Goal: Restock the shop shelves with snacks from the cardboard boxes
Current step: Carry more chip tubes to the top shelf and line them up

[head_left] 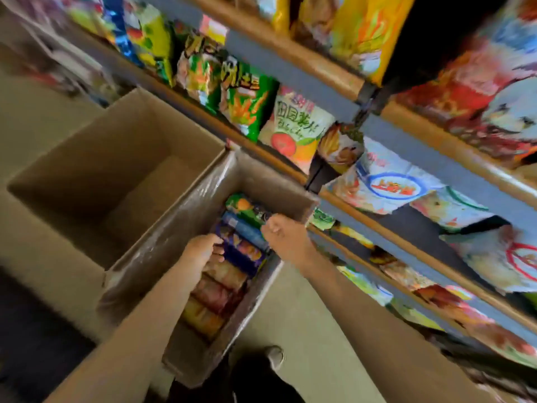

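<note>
Matt cardboard boxes (186, 216); glossy plastic snack packs (241, 245); wood-edged shelves (328, 68).

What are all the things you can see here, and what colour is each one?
Empty cardboard box: one, brown, on the floor at left.
Full cardboard box: one, brown, beside the empty one, below the shelves.
Snack packets in box: a packed row, green, blue, purple, red, yellow; too blurred to count.
Shelves: several tiers, grey with wooden edges, at right.
Snack bags on shelves: many, green, yellow, white, red.
Floor: beige.
Shoe: one, grey, bottom centre.
Left hand: reaching into the full box, touching packets.
Right hand: curled at the packet tops; grip unclear.
</note>
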